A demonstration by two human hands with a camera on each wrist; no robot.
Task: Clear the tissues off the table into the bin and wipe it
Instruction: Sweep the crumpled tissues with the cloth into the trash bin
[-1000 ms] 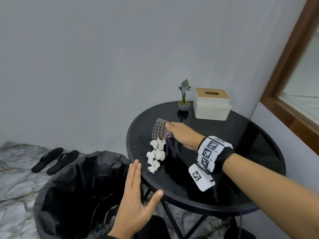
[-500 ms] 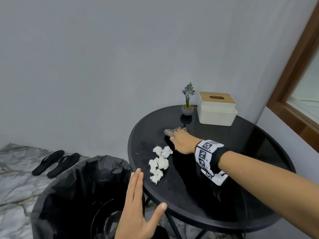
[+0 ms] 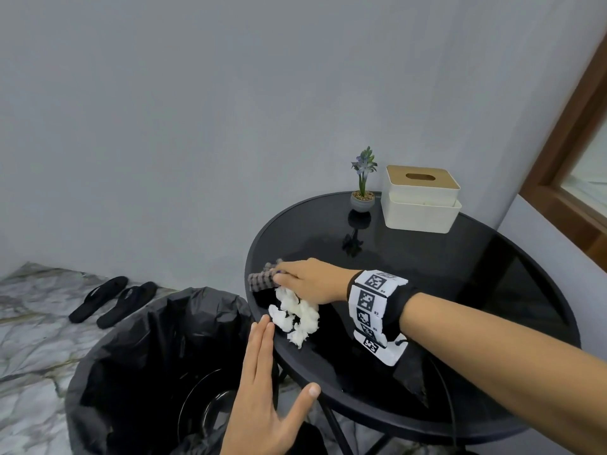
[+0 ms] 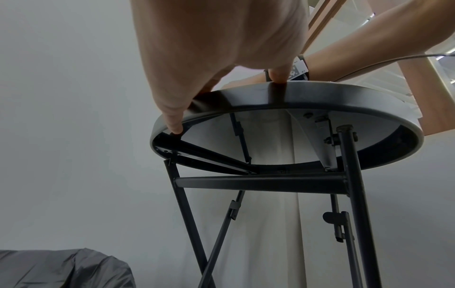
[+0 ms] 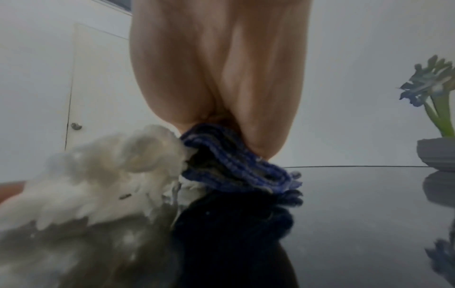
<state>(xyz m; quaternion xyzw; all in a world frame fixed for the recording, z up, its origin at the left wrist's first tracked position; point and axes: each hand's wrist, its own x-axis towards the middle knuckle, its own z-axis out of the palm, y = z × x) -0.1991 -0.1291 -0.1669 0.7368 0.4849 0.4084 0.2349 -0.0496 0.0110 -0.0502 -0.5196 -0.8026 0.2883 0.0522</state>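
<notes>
White crumpled tissues [image 3: 297, 315] lie in a bunch near the left edge of the round black table [image 3: 460, 290]. My right hand [image 3: 305, 279] holds a checked cloth [image 3: 262, 279] down on the tabletop, right behind the tissues and touching them. In the right wrist view the cloth [image 5: 234, 165] is bunched under my palm [image 5: 216, 68], with the tissues [image 5: 98, 175] against it. My left hand [image 3: 262, 372] is open with straight fingers beside the table's rim [image 4: 320, 97], above the black-lined bin [image 3: 147, 372]. Its fingertips [image 4: 176, 128] touch the rim.
A cream tissue box [image 3: 422, 198] and a small potted plant [image 3: 362, 192] stand at the table's back. Black slippers [image 3: 111, 300] lie on the marble floor beyond the bin. A wooden window frame [image 3: 565, 159] is at the right. Folding table legs [image 4: 354, 194] stand beside the bin.
My right hand has swept the cloth from the table's middle to its left edge, pushing the tissues together toward my left hand. The left hand has stayed at the rim.
</notes>
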